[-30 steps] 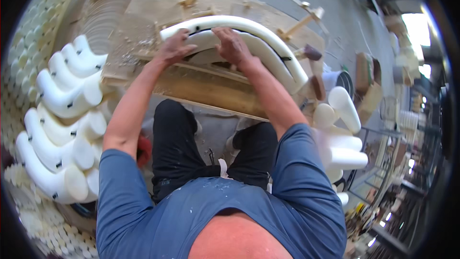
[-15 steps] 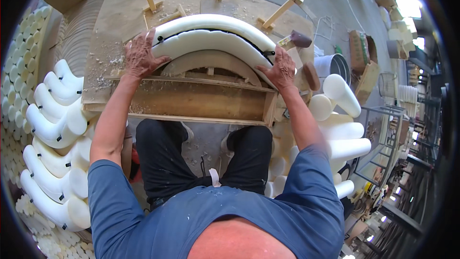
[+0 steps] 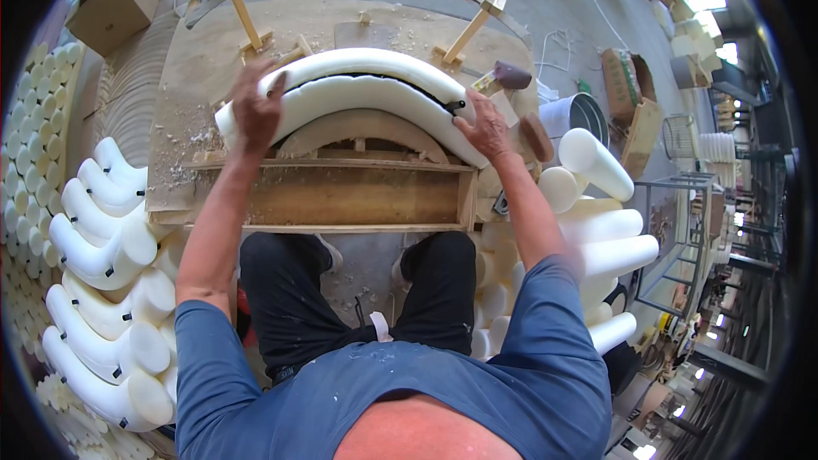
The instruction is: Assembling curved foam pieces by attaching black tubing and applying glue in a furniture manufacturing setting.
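A white curved foam piece (image 3: 349, 95) with a dark slit along its length arches over a semicircular wooden form (image 3: 362, 125) on the bench. A black peg (image 3: 456, 106) sticks out near the right end of the slit. My right hand (image 3: 487, 128) grips that end, its thumb on the near side and its fingers toward the far side. Over the left part of the foam is my left hand (image 3: 257, 111), fingers apart and slightly blurred. The foam's left tip shows beyond it. Whether the left palm touches the foam, I cannot tell.
A wooden box frame (image 3: 341, 196) lies along the near edge of the bench (image 3: 192, 60). Two wooden posts (image 3: 247, 21) stand at the back. Bent white foam pieces (image 3: 102, 247) are stacked left, straight foam rolls (image 3: 605, 226) right. A metal bucket (image 3: 571, 115) stands past the bench.
My left hand has come off the foam's left end and shifted inward, uncovering the tip. My right hand stays at the right end. The whole view has shifted slightly.
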Demonstrator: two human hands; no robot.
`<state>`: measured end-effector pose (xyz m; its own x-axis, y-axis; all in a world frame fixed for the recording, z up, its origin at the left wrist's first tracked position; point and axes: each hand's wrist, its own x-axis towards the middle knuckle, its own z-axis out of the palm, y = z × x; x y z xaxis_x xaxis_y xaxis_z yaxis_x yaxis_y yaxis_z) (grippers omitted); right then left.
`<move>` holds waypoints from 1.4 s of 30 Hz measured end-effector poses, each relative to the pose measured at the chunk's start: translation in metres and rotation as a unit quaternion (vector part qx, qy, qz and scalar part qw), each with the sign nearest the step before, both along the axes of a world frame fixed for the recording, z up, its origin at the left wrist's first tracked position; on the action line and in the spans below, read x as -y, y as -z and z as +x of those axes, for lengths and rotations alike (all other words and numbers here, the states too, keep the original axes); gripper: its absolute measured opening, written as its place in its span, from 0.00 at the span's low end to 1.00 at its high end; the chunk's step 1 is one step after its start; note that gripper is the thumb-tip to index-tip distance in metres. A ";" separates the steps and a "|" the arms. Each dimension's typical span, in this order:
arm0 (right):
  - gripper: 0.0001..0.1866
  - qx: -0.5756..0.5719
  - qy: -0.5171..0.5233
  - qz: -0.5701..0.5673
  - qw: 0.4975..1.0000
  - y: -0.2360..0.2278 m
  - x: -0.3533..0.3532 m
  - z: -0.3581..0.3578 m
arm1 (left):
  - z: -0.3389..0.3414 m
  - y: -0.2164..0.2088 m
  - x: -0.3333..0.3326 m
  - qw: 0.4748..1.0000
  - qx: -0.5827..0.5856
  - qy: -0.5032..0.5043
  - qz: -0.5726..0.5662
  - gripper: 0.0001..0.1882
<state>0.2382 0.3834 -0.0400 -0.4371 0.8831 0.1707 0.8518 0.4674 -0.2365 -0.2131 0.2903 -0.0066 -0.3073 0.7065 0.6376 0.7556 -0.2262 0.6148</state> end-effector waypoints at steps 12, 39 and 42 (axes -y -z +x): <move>0.38 0.034 -0.079 0.076 0.993 -0.002 -0.010 -0.005 | 0.192 0.014 -0.159 0.817 -0.307 0.417 -0.252 0.33; 0.53 -0.018 -0.109 0.019 0.994 -0.013 0.025 0.005 | 0.169 0.015 -0.084 0.839 -0.391 0.314 -0.209 0.46; 0.58 0.044 -0.034 0.049 0.997 -0.018 0.038 0.008 | 0.133 0.000 -0.030 0.916 -0.257 0.269 -0.147 0.45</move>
<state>0.2462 0.3450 -0.0224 -0.5127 0.8315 0.2136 0.8328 0.5422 -0.1117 -0.0802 0.3198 -0.0067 0.4240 0.8319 0.3580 0.7904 -0.5329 0.3023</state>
